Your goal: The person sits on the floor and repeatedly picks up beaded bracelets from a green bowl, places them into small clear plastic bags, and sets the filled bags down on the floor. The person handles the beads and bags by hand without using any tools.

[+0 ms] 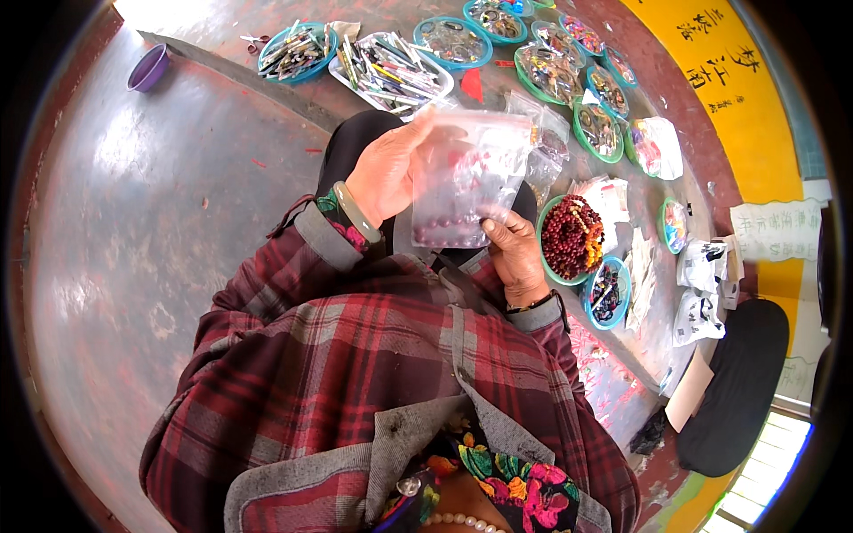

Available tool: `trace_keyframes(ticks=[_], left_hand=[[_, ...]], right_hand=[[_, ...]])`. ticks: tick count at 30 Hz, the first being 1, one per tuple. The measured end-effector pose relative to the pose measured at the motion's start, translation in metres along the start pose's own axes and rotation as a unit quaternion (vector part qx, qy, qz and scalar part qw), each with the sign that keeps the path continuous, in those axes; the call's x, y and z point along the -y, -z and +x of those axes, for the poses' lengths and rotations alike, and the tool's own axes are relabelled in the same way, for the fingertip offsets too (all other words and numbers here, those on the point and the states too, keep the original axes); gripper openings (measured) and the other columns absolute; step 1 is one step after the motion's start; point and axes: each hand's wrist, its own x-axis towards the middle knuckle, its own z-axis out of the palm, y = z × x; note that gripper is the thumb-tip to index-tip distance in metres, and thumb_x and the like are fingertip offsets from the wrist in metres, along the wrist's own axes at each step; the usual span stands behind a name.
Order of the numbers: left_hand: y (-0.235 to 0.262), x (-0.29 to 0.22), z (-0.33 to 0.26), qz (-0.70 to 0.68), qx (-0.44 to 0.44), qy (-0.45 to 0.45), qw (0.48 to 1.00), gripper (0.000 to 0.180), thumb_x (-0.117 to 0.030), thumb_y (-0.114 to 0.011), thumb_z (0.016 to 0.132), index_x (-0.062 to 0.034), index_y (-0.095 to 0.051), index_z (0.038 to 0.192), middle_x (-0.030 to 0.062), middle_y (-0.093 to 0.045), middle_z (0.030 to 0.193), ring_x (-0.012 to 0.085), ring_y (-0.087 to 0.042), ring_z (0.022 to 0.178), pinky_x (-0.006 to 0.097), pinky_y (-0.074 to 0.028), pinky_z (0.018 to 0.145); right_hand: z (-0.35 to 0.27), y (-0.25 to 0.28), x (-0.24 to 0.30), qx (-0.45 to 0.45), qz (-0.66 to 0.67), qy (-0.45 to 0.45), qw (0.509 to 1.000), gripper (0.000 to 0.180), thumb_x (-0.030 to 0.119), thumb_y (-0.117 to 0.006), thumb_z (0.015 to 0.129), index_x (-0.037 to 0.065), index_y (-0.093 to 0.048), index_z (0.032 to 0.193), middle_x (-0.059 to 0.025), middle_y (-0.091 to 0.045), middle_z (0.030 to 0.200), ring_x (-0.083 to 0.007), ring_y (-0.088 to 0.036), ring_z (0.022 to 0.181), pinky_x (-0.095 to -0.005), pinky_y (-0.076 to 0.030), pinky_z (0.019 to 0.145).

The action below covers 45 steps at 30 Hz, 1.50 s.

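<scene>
A see-through plastic zip bag is held up over my lap, with dark red beads showing along its lower edge. My left hand grips the bag's upper left side, its fingertips partly hidden by the plastic. With thumb and fingers, my right hand pinches the lower right corner. Just right of that hand stands a green basket heaped with dark red bead strings and some orange ones. Other filled plastic bags lie behind the held bag.
Baskets of small goods stand at the far right, among them a blue basket. A white tray of pens and a blue basket of pens lie ahead. A purple bowl sits far left; a black stool is at right.
</scene>
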Motion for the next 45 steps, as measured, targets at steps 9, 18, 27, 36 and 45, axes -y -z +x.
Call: trace_keyframes(ticks=[9, 18, 27, 36, 45], left_hand=[[0.034, 0.031, -0.005, 0.124, -0.009, 0.149, 0.981, 0.032, -0.018, -0.055, 0.092, 0.0034, -0.055, 0.116, 0.0087, -0.062, 0.109, 0.0174, -0.061, 0.098, 0.035, -0.048, 0.089], [0.034, 0.035, -0.001, 0.03, -0.01, 0.154, 0.988, 0.036, -0.018, -0.054, 0.092, 0.0027, -0.05, 0.121, 0.0117, -0.057, 0.117, 0.0215, -0.057, 0.107, 0.038, -0.045, 0.094], [0.034, 0.017, 0.01, 0.014, -0.019, 0.048, 0.999, 0.039, -0.02, -0.05, 0.094, 0.0013, -0.045, 0.127, 0.0137, -0.055, 0.121, 0.0258, -0.055, 0.109, 0.041, -0.045, 0.094], [0.06, 0.013, 0.03, 0.055, -0.019, -0.003, 0.998, 0.042, -0.023, -0.045, 0.096, -0.0024, -0.041, 0.133, 0.0117, -0.051, 0.128, 0.0216, -0.051, 0.114, 0.036, -0.041, 0.096], [0.056, 0.014, 0.027, 0.195, -0.08, 0.034, 0.977, 0.035, -0.02, -0.043, 0.095, -0.0009, -0.05, 0.124, 0.0124, -0.057, 0.121, 0.0205, -0.054, 0.11, 0.032, -0.043, 0.088]], right_hand=[[0.007, 0.002, 0.003, -0.11, 0.058, -0.021, 0.992, 0.016, 0.008, -0.064, 0.085, 0.004, -0.065, 0.101, -0.0005, -0.067, 0.09, -0.0087, -0.061, 0.079, -0.0213, -0.048, 0.07], [0.004, 0.001, 0.01, -0.076, 0.019, -0.057, 0.995, 0.017, 0.008, -0.065, 0.085, 0.0, -0.065, 0.099, -0.0032, -0.067, 0.089, -0.0092, -0.06, 0.076, -0.0227, -0.049, 0.07], [0.002, 0.013, 0.013, -0.051, -0.036, -0.108, 0.992, 0.02, 0.005, -0.064, 0.084, -0.004, -0.064, 0.101, -0.0067, -0.067, 0.092, -0.0113, -0.062, 0.079, -0.0243, -0.05, 0.075], [0.008, 0.032, 0.037, -0.125, -0.039, -0.064, 0.989, 0.021, 0.009, -0.062, 0.086, 0.001, -0.062, 0.105, -0.0049, -0.067, 0.091, -0.0137, -0.065, 0.079, -0.0238, -0.051, 0.064], [0.06, 0.154, 0.08, -0.289, -0.098, -0.036, 0.951, 0.019, 0.019, -0.058, 0.089, 0.009, -0.06, 0.104, -0.0005, -0.065, 0.095, -0.0135, -0.063, 0.083, -0.0266, -0.048, 0.066]])
